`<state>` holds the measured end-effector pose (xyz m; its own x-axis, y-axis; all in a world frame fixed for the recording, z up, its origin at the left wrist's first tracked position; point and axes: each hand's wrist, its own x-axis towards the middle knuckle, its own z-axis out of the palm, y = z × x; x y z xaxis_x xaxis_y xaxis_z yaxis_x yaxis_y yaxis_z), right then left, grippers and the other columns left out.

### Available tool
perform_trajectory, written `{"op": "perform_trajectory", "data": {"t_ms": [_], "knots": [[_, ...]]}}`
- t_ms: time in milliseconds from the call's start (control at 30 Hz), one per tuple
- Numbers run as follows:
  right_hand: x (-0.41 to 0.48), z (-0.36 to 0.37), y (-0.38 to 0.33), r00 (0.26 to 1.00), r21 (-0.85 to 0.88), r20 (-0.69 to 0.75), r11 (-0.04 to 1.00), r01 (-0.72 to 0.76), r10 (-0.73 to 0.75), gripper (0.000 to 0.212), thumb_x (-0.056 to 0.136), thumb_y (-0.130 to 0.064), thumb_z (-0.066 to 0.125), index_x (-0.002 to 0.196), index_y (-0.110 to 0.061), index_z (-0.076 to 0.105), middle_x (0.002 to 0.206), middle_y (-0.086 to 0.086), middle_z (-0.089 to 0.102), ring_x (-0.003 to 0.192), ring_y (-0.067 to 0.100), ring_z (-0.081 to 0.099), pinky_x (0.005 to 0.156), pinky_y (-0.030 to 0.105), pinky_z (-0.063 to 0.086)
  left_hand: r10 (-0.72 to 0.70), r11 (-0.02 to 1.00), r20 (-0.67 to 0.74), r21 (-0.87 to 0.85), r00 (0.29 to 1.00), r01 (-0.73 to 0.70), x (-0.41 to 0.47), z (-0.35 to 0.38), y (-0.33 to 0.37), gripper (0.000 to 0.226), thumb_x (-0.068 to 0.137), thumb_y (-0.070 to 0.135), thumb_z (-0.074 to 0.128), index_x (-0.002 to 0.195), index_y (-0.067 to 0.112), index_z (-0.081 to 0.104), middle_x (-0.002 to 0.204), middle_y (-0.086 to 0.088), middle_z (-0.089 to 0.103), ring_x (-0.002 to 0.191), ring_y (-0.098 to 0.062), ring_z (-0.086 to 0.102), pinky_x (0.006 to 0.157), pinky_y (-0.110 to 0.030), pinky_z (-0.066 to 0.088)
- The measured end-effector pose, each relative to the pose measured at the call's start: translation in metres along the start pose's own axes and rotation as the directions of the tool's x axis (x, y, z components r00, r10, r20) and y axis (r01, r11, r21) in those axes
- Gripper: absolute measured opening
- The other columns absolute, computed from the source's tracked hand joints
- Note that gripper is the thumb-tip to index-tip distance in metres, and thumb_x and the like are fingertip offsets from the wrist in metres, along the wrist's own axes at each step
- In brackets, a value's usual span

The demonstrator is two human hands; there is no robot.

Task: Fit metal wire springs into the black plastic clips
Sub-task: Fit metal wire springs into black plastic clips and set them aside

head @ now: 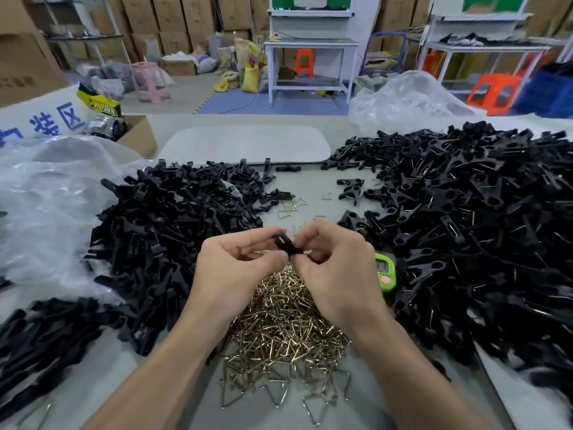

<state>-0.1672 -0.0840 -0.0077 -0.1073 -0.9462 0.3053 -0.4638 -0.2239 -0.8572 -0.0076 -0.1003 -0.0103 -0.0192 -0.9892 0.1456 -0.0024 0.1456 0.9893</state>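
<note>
Black plastic clip (286, 244) at mid-frame, pinched between my left hand (238, 268) and right hand (338, 268), fingers curled, above the wire springs pile (285, 324). Upper left: white sheet (18, 119) with blue "装区"; yellow bag (99, 102), print blurred. Grey table (314, 180); cardboard boxes (173, 20) and orange stool (493, 91) behind.

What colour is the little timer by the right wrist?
The timer is green, pink button; head view.

Cardboard cartons (173, 23) are stacked along the rear wall. 2 white-framed workstations (310, 45) stand on a grey floor (186, 88) with a blue mat (235, 103). Orange stools (304, 62) and 1 pink stool (150, 82) stand near filled sacks (251, 76).
</note>
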Motion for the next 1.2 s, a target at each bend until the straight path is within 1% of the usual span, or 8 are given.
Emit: {"op": "perform_trajectory", "data": {"t_ms": [100,200,267,367,500,767,1067,1200], "knots": [[0.002,-0.005,-0.004,0.974,0.173,0.211,0.978,-0.120,0.082,0.019,0.082,-0.013,0.085,0.084,-0.027,0.072,0.075,-0.009,0.078,0.064,0.003,0.070,0.061,0.015,0.049,0.014,1.000,-0.010,-0.018,1.000,-0.014,0.000,-0.003,0.003,0.034,0.064,0.021,0.090,0.096,0.028,0.085,0.083,-0.004,0.080,0.070,-0.009,0.072,0.068,-0.020,0.058],[0.004,-0.011,-0.006,0.954,0.236,0.279,0.954,-0.183,0.113,0.019,0.081,-0.007,0.085,0.085,-0.022,0.073,0.077,0.000,0.079,0.063,0.007,0.068,0.066,0.030,0.053,-0.004,0.998,0.016,-0.061,1.000,0.005,-0.001,-0.002,0.004,0.031,0.062,0.025,0.087,0.093,0.023,0.085,0.073,-0.006,0.077,0.059,-0.010,0.066,0.062,-0.019,0.056],[0.005,-0.014,-0.007,0.944,0.331,0.305,0.916,-0.228,0.124,0.020,0.080,-0.001,0.083,0.085,-0.019,0.076,0.080,0.004,0.080,0.067,0.011,0.069,0.067,0.029,0.056,-0.046,0.993,0.002,-0.113,0.999,0.046,-0.002,-0.001,0.004,0.028,0.063,0.024,0.085,0.090,0.017,0.085,0.071,-0.009,0.076,0.056,-0.012,0.065,0.060,-0.020,0.056],[0.006,-0.015,-0.008,0.938,0.409,0.307,0.868,-0.281,0.159,0.017,0.083,0.002,0.080,0.089,-0.014,0.078,0.077,0.007,0.078,0.065,0.014,0.067,0.061,0.020,0.053,-0.135,0.967,0.013,-0.216,0.991,0.134,-0.001,-0.001,0.004,0.018,0.067,0.024,0.081,0.084,0.019,0.085,0.074,-0.011,0.077,0.057,-0.013,0.069,0.059,-0.020,0.058],[0.006,-0.012,-0.010,0.941,0.489,0.260,0.811,-0.321,0.216,0.014,0.086,0.002,0.078,0.083,-0.011,0.081,0.070,0.015,0.073,0.060,0.020,0.065,0.056,0.023,0.054,-0.206,0.945,0.019,-0.256,0.978,0.204,0.000,-0.001,0.006,0.014,0.067,0.029,0.079,0.079,0.024,0.084,0.079,-0.011,0.079,0.062,-0.014,0.074,0.058,-0.021,0.059],[0.008,-0.013,-0.009,0.893,0.568,0.253,0.690,-0.448,0.372,0.022,0.088,0.006,0.073,0.077,-0.012,0.080,0.078,0.018,0.077,0.061,0.019,0.072,0.051,0.021,0.054,-0.108,0.981,-0.033,-0.166,0.994,0.101,0.000,0.002,0.005,0.014,0.084,0.004,0.077,0.087,0.016,0.084,0.081,-0.015,0.079,0.066,-0.016,0.074,0.063,-0.022,0.061],[0.007,-0.014,-0.008,0.847,0.669,0.321,0.532,-0.520,0.424,0.010,0.087,0.004,0.072,0.090,-0.005,0.076,0.086,0.018,0.078,0.069,0.020,0.075,0.059,0.022,0.058,-0.089,0.992,-0.130,-0.102,0.988,0.076,-0.002,0.002,0.005,0.018,0.071,0.035,0.083,0.079,0.019,0.083,0.071,-0.012,0.076,0.057,-0.017,0.072,0.054,-0.021,0.056],[0.005,-0.006,-0.007,0.887,0.651,0.254,0.610,-0.451,0.385,0.023,0.083,0.008,0.076,0.076,-0.015,0.080,0.078,0.005,0.077,0.074,0.018,0.072,0.061,0.022,0.057,-0.169,0.981,-0.180,-0.121,0.969,0.148,-0.001,0.004,0.003,0.015,0.083,0.028,0.080,0.073,0.017,0.082,0.070,-0.012,0.076,0.056,-0.016,0.071,0.052,-0.022,0.056]]}}
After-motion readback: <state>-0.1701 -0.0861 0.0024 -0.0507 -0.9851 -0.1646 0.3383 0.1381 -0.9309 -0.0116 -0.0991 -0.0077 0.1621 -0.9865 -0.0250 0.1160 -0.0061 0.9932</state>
